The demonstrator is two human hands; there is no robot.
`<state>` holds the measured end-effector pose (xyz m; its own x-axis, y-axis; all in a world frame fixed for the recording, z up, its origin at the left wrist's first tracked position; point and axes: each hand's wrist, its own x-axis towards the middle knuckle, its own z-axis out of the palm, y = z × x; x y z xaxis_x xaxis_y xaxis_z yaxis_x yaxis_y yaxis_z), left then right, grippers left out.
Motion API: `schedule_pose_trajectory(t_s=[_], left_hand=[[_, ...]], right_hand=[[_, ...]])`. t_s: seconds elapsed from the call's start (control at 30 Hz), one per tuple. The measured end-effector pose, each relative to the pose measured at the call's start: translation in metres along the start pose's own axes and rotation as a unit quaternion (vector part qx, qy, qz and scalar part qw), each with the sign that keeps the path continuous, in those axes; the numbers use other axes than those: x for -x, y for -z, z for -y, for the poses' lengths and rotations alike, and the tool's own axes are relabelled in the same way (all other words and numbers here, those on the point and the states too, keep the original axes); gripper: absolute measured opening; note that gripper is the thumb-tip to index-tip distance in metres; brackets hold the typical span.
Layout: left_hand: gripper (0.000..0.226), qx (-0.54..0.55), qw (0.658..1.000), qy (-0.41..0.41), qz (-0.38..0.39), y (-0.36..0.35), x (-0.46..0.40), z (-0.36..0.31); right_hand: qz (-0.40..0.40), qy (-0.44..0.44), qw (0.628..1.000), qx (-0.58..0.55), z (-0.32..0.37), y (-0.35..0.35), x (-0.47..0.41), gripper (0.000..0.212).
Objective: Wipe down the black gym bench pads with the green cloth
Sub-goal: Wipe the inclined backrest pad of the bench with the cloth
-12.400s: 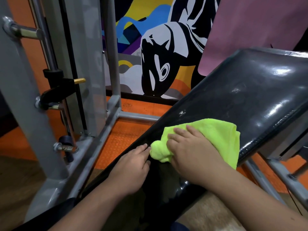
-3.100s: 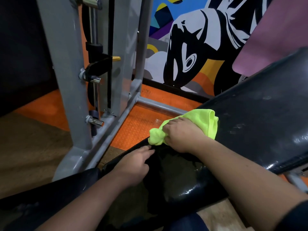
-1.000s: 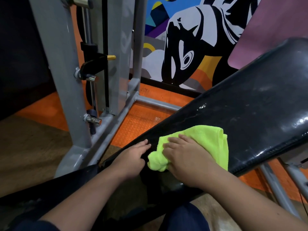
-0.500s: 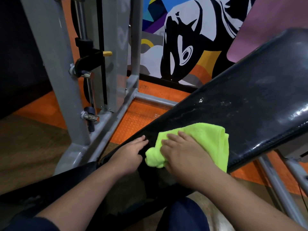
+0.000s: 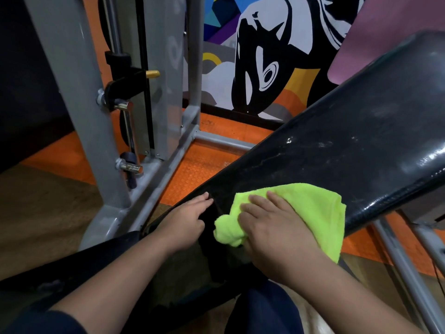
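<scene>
Head view: right hand [image 5: 272, 227] lay flat on the green cloth [image 5: 310, 208], fingers straight, pressing it onto the lower end of the inclined black bench pad [image 5: 349, 145]; cloth bunched at its left corner, spread to the right; left hand [image 5: 185, 220] rested open on the pad's left edge, just beside the cloth, holding nothing; vs approx 3 s earlier, the cloth had slid from the far left edge back toward the pad's middle & near side, fingers flattening out; so, prob., this low section was nearly covered; dull smears higher up the pad suggested upper part not done yet; grey rack frame [image 5: 79, 112] stood to the left on orange floor [image 5: 192, 169].
</scene>
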<state>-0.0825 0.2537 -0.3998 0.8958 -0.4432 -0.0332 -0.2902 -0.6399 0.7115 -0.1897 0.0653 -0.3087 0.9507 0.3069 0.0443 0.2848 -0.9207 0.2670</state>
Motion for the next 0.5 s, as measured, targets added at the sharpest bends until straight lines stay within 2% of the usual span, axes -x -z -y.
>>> schedule_pose_trajectory(t_s=[0.13,0.27,0.37,0.5], left_hand=[[0.076,-0.002,1.000,0.005,0.001,-0.001,0.000,0.001],[0.075,0.004,1.000,0.002,-0.001,-0.002,-0.001,0.003],[0.075,-0.001,1.000,0.006,-0.007,-0.002,-0.001,0.001],[0.076,-0.001,1.000,0.003,-0.008,-0.002,0.001,0.000]], right_hand=[[0.009,0.034,0.999,0.010,0.004,-0.008,0.011,0.035],[-0.003,0.005,1.000,0.003,0.006,-0.003,0.004,0.033],[0.007,0.030,1.000,-0.001,0.013,-0.013,0.008,0.038],[-0.030,0.019,0.999,0.007,0.003,-0.010,0.014,0.036]])
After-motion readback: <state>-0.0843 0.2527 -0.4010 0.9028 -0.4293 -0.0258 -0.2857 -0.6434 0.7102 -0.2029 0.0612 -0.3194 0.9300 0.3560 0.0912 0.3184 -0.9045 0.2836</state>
